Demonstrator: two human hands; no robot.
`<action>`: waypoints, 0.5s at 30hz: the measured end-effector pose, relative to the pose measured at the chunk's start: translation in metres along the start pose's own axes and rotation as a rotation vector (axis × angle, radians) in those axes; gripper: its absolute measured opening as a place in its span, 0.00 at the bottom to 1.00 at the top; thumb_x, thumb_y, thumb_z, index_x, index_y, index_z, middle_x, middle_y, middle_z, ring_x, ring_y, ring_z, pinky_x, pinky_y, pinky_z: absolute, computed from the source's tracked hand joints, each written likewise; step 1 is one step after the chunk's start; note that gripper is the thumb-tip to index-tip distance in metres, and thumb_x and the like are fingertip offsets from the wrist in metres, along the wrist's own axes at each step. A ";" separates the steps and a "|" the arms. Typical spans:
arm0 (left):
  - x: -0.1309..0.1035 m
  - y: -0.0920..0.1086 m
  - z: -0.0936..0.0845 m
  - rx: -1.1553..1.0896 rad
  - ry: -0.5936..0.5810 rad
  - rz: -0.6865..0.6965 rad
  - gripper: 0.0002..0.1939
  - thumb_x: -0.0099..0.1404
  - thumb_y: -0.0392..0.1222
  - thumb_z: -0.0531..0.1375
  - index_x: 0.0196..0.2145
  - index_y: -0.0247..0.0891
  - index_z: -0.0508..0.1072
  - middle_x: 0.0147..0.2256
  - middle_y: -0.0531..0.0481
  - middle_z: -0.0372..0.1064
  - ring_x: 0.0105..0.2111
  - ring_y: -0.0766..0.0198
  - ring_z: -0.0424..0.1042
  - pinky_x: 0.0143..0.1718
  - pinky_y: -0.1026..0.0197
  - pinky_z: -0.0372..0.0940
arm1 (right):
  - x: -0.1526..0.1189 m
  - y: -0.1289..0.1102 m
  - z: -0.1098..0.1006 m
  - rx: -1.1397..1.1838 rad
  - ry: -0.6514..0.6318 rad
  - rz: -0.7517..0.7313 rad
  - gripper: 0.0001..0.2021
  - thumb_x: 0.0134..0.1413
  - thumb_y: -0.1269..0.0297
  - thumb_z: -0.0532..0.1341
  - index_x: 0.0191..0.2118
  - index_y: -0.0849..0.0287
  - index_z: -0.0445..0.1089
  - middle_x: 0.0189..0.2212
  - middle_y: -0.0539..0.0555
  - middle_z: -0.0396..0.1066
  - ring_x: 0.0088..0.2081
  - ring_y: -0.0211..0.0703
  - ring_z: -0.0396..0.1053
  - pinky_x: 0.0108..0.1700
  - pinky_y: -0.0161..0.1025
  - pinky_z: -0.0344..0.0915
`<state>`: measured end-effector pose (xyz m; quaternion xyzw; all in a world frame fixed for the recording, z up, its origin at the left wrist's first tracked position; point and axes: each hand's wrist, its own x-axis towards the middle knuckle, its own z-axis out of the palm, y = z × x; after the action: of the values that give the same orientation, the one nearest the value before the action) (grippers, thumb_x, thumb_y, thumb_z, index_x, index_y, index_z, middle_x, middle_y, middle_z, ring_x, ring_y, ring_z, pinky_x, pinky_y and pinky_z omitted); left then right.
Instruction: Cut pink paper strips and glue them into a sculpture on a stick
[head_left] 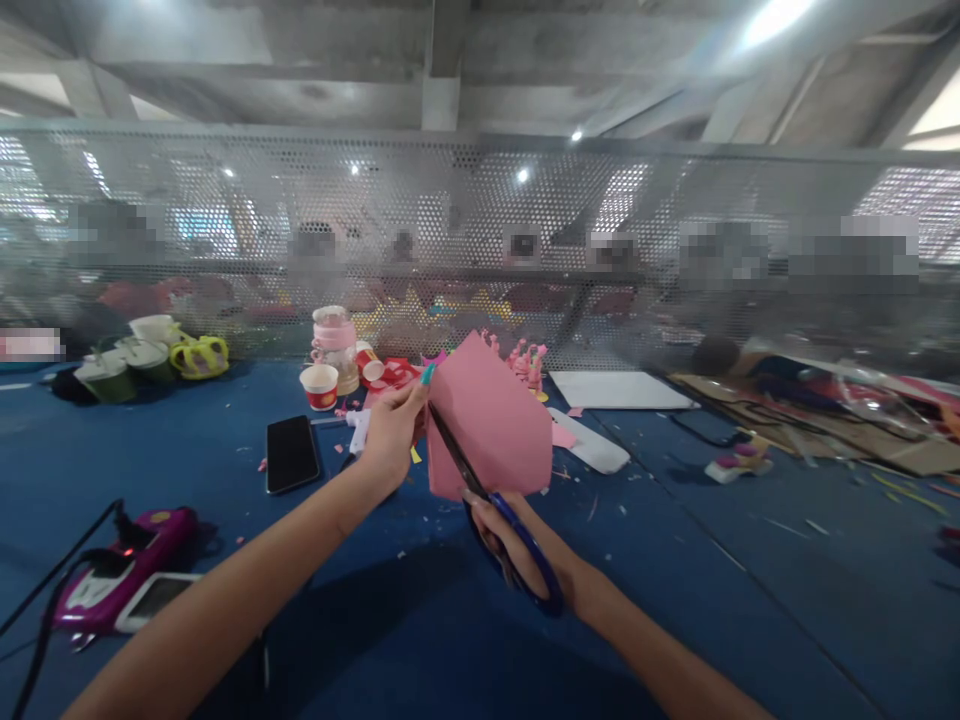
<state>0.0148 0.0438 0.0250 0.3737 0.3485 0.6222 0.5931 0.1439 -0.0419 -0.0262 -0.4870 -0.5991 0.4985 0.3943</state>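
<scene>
Pink paper, in one large sheet point(499, 425), is raised above the blue worktop point(420, 625), in front of the person and between the two hands. The grip of the left hand point(390, 435) is closed in a pinch on its upper left side. The right hand point(517, 550) has its fingers curled around the blue handles of the dark-bladed scissors point(459, 450), whose blades lie along the left part of the sheet; how far they are open, one cannot tell.

For good cutting, it seems best that the left hand keeps the paper lightly stretched, with its fingertips outside the path of the blades, because the tips point towards them. The right hand should cut slowly and smoothly, and it is better to turn the paper than to twist the wrist. A loose sheet could bend and give a ragged edge.
</scene>
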 end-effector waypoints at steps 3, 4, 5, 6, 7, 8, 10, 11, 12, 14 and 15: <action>-0.001 -0.001 0.000 0.007 -0.012 0.009 0.13 0.42 0.44 0.66 0.17 0.35 0.67 0.12 0.61 0.55 0.12 0.77 0.52 0.14 0.71 0.49 | 0.000 -0.001 -0.001 -0.016 -0.012 -0.019 0.22 0.47 0.43 0.50 0.17 0.57 0.53 0.11 0.43 0.49 0.13 0.31 0.52 0.14 0.30 0.53; -0.002 -0.001 0.001 -0.001 -0.014 0.007 0.13 0.42 0.44 0.66 0.16 0.35 0.66 0.11 0.61 0.54 0.12 0.78 0.51 0.13 0.72 0.49 | 0.000 -0.002 -0.001 -0.018 -0.008 -0.011 0.22 0.48 0.43 0.50 0.18 0.57 0.53 0.11 0.43 0.49 0.13 0.31 0.52 0.14 0.30 0.52; -0.003 -0.001 0.002 -0.013 -0.017 0.000 0.14 0.41 0.44 0.66 0.15 0.35 0.65 0.11 0.62 0.53 0.11 0.78 0.50 0.13 0.72 0.48 | 0.000 -0.002 -0.001 -0.016 -0.004 -0.005 0.22 0.48 0.43 0.50 0.18 0.58 0.54 0.11 0.43 0.49 0.12 0.31 0.51 0.14 0.30 0.52; -0.004 -0.002 0.002 -0.027 -0.018 -0.011 0.14 0.41 0.43 0.66 0.15 0.35 0.64 0.11 0.62 0.52 0.11 0.78 0.51 0.13 0.72 0.48 | 0.000 -0.003 0.000 -0.010 0.000 0.000 0.22 0.48 0.44 0.50 0.18 0.58 0.54 0.11 0.43 0.49 0.12 0.30 0.51 0.14 0.30 0.52; -0.005 -0.002 0.003 -0.044 -0.018 -0.026 0.14 0.41 0.43 0.66 0.14 0.35 0.64 0.11 0.62 0.53 0.12 0.78 0.51 0.13 0.72 0.49 | 0.000 -0.003 0.000 0.001 0.003 0.004 0.22 0.48 0.44 0.50 0.19 0.58 0.54 0.11 0.42 0.49 0.12 0.30 0.51 0.13 0.30 0.52; -0.006 -0.003 0.003 -0.061 -0.022 -0.040 0.14 0.41 0.42 0.66 0.15 0.34 0.64 0.11 0.62 0.54 0.12 0.78 0.53 0.13 0.72 0.50 | 0.000 -0.002 0.000 0.016 0.003 0.008 0.22 0.48 0.44 0.50 0.19 0.58 0.54 0.12 0.42 0.49 0.12 0.30 0.51 0.13 0.30 0.52; -0.007 -0.004 0.004 -0.097 -0.045 -0.051 0.13 0.40 0.42 0.66 0.16 0.34 0.65 0.12 0.61 0.57 0.12 0.78 0.53 0.14 0.73 0.51 | 0.001 -0.001 0.001 0.052 0.000 0.019 0.22 0.47 0.43 0.50 0.19 0.58 0.53 0.11 0.42 0.48 0.11 0.29 0.50 0.13 0.29 0.51; -0.007 -0.005 0.004 -0.113 -0.063 -0.048 0.12 0.40 0.41 0.67 0.16 0.34 0.66 0.12 0.61 0.57 0.12 0.79 0.53 0.13 0.73 0.50 | 0.002 0.001 0.002 0.068 0.004 0.026 0.22 0.47 0.43 0.50 0.19 0.58 0.53 0.11 0.42 0.48 0.11 0.29 0.49 0.13 0.29 0.50; -0.007 -0.006 0.004 -0.128 -0.079 -0.041 0.12 0.40 0.41 0.67 0.17 0.33 0.67 0.12 0.61 0.57 0.12 0.79 0.52 0.13 0.74 0.49 | 0.002 0.002 0.002 0.080 0.012 0.030 0.23 0.46 0.42 0.51 0.19 0.58 0.53 0.11 0.42 0.48 0.11 0.29 0.49 0.13 0.29 0.50; -0.008 -0.008 0.005 -0.146 -0.099 -0.034 0.11 0.40 0.40 0.67 0.18 0.32 0.69 0.12 0.61 0.58 0.12 0.80 0.52 0.12 0.74 0.49 | 0.004 0.005 0.002 0.103 0.029 0.030 0.23 0.46 0.41 0.51 0.19 0.58 0.53 0.11 0.41 0.48 0.11 0.29 0.49 0.13 0.29 0.50; -0.009 -0.009 0.006 -0.152 -0.106 -0.037 0.10 0.40 0.40 0.67 0.19 0.32 0.71 0.12 0.60 0.60 0.12 0.79 0.54 0.13 0.75 0.50 | 0.004 0.006 0.003 0.118 0.034 0.022 0.23 0.45 0.41 0.51 0.19 0.58 0.54 0.10 0.41 0.48 0.11 0.29 0.49 0.13 0.29 0.50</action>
<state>0.0242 0.0356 0.0196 0.3533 0.2754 0.6151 0.6488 0.1417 -0.0380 -0.0325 -0.4777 -0.5567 0.5288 0.4268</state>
